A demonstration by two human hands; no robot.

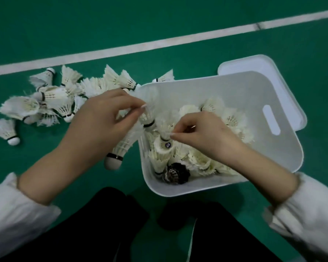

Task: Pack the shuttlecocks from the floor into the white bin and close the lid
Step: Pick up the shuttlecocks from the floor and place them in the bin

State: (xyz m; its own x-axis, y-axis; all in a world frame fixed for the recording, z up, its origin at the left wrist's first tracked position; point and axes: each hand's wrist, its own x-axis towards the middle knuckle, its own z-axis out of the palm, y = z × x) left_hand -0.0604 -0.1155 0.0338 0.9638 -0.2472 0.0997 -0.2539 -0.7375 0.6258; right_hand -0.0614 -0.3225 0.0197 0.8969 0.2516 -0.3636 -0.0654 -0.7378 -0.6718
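Left grip (pixel 102 120), palm down at 9 o'clock of the white bin (pixel 244 87), pinched stacked shuttlecocks (pixel 121 146); right grip (pixel 203 135) pinched a shuttlecock (pixel 164 140) inside.

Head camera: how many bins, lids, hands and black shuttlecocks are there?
White bin: 1
Lid: 1
Hands: 2, left hand and right hand
Black shuttlecock: 1
Total: 5
White shuttlecocks: too heaped to count.
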